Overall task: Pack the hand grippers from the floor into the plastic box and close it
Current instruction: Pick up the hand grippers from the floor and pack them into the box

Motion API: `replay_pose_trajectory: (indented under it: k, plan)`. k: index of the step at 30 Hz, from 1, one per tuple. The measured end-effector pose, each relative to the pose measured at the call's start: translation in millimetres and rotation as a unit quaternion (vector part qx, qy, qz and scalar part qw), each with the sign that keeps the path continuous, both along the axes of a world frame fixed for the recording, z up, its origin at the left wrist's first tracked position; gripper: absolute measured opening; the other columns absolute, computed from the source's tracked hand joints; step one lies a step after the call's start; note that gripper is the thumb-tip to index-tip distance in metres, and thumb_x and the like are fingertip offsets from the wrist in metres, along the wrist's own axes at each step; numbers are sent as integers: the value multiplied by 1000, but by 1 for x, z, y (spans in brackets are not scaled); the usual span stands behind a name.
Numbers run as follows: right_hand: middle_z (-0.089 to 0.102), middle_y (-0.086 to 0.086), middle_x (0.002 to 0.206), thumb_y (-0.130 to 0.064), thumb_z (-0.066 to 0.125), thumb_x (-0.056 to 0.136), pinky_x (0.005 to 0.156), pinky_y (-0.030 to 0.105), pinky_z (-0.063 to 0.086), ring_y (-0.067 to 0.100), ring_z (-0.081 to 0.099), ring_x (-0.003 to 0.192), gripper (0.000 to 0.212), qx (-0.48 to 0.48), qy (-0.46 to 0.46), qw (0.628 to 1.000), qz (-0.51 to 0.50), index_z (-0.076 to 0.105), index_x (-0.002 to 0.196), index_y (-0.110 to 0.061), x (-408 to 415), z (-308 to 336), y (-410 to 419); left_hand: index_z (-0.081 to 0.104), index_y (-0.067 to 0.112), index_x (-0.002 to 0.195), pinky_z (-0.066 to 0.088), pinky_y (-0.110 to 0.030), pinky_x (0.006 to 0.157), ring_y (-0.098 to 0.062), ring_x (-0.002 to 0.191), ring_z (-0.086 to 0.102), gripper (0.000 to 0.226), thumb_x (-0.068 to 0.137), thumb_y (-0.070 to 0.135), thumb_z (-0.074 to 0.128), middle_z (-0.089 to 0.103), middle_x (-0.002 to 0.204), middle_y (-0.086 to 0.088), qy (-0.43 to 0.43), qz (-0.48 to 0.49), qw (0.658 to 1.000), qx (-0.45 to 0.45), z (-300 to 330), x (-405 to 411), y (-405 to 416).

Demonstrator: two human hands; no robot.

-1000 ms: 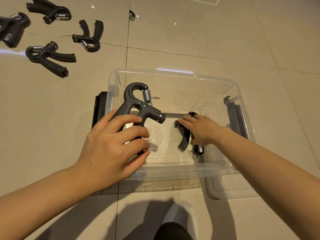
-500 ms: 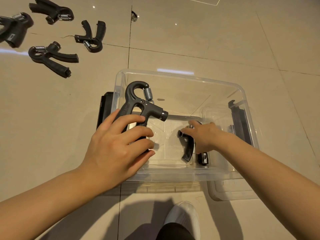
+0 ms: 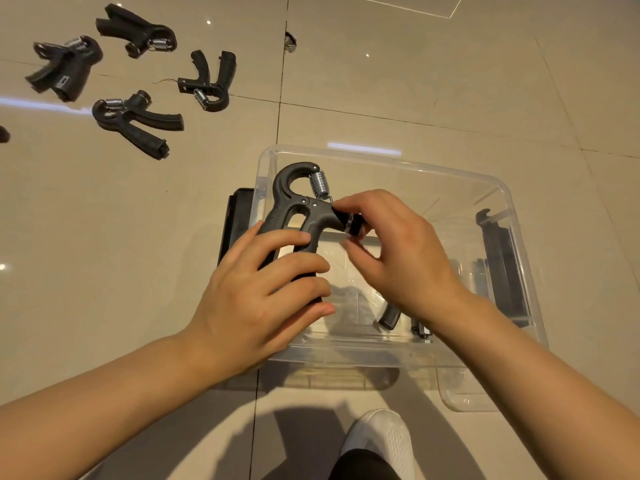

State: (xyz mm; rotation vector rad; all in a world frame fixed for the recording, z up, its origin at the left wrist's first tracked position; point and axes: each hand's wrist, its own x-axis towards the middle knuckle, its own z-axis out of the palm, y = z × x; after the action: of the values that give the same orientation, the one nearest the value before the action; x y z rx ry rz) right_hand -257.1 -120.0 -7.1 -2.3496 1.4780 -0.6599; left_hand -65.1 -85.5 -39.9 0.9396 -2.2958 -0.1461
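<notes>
A clear plastic box (image 3: 498,183) stands open on the tiled floor. Over its left half my left hand (image 3: 256,303) grips the handles of a black hand gripper (image 3: 294,206) with a silver spring. My right hand (image 3: 398,251) pinches that gripper's adjusting knob between thumb and fingers. Another black hand gripper (image 3: 389,317) lies on the box's bottom, mostly hidden under my right wrist. Several more hand grippers lie on the floor at the upper left, the nearest (image 3: 135,123) with its handles spread.
Black latch clips sit on the box's left side (image 3: 235,220) and right side (image 3: 502,258). The clear lid (image 3: 464,400) pokes out from under the box at the lower right. My white shoe (image 3: 381,438) is just before the box.
My right hand let go of the gripper lying in the box and moved up-left to pinch the knob of the gripper held by my left hand. The left hand stayed put.
</notes>
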Motion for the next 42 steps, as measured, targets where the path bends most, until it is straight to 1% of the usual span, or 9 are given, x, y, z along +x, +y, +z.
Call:
replay_pose_trajectory:
  k: [3,6,13,19,22,26,30,36,42]
  plan:
    - [67,4,96,-13,56,84,72,31,44,20,61,82,27,-112,61,991,29,65,109,-9,-4,6,-4,72,8,93,42,-43,99,-34,111,54,30,96,31,52,67,107,-7,43,-10,999,23,4,-1,-1]
    - [69,3,97,-20,55,87,74,32,44,23,65,84,28,-101,111,988,25,65,111,-12,-22,13,-6,56,12,115,28,-39,111,-31,130,39,32,98,34,42,51,127,-8,90,7,992,83,7,3,-5]
    - [69,-2,98,-29,63,87,78,34,50,18,60,88,18,303,164,932,-117,68,103,-22,-46,-13,-15,27,35,142,21,-52,114,-21,146,6,52,95,57,24,19,154,4,34,86,968,231,-10,7,-17]
    - [69,9,79,-24,59,93,56,30,56,18,64,66,25,612,-11,754,-237,63,103,-1,-37,-57,-20,38,31,139,22,-55,112,-21,145,7,50,92,46,36,25,152,2,16,97,969,226,-10,7,-17]
    - [70,10,86,-29,52,96,64,36,59,21,65,70,28,587,-12,774,-239,61,105,-4,-38,-72,-21,45,28,135,15,-42,114,-22,145,7,49,90,43,39,28,151,1,12,90,971,223,-12,7,-17]
    - [62,6,119,-34,53,93,85,37,49,25,57,106,34,414,306,856,-56,57,122,-17,-44,-81,-17,51,29,130,8,-25,112,-20,145,5,47,86,42,40,30,150,2,26,92,967,238,-12,6,-18]
    - [55,2,120,-28,57,91,83,34,44,24,53,110,37,322,344,880,56,51,127,-22,-46,-74,-23,55,28,127,2,-13,110,-20,145,6,46,85,40,41,32,148,2,34,92,966,241,-13,6,-18]
    - [12,7,155,-60,50,86,109,47,26,32,17,140,73,191,476,822,248,16,146,-38,-35,-89,-36,57,28,125,2,-14,111,-19,145,6,45,85,39,41,34,146,3,37,91,965,244,-11,6,-18]
    - [-6,11,156,-76,47,75,104,55,32,38,12,140,83,198,502,807,240,19,144,-38,-30,-111,-23,57,29,123,4,-17,112,-17,145,6,43,85,37,42,36,144,3,45,91,964,246,-11,6,-18]
